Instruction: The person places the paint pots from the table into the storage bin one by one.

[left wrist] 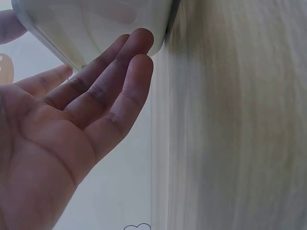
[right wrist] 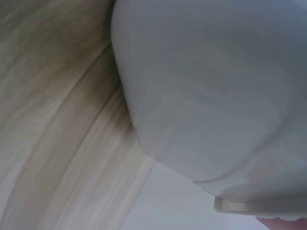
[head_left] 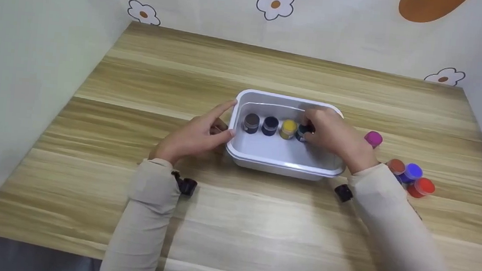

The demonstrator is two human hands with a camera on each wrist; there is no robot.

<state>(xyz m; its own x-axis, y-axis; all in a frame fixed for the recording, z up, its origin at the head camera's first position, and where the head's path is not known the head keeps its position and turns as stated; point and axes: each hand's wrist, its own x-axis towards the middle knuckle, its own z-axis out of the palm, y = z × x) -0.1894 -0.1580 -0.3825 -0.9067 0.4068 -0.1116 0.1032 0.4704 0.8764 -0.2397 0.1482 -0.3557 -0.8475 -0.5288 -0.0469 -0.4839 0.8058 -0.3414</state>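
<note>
A white plastic box [head_left: 280,164] with a wide rim stands on the table; its side wall [right wrist: 206,86] fills much of the right wrist view. Inside, a dark brown paint jar [head_left: 251,123], a near-black one [head_left: 270,126] and a yellow one [head_left: 288,129] stand upright in a row. My right hand [head_left: 337,136] reaches over the right rim and pinches a dark greenish paint jar [head_left: 302,133] at the row's right end, partly covering it. On the left, my left hand [head_left: 195,136] touches the rim with extended thumb and index finger; its other fingers [left wrist: 108,91] lie loosely beside the wall.
Right of the box, a magenta jar [head_left: 373,139], a reddish-brown one [head_left: 395,166], a blue one [head_left: 413,172] and a red one [head_left: 422,186] stand on the wooden table [head_left: 258,233], some partly behind the right sleeve. A flower-patterned wall [head_left: 217,2] closes off the back.
</note>
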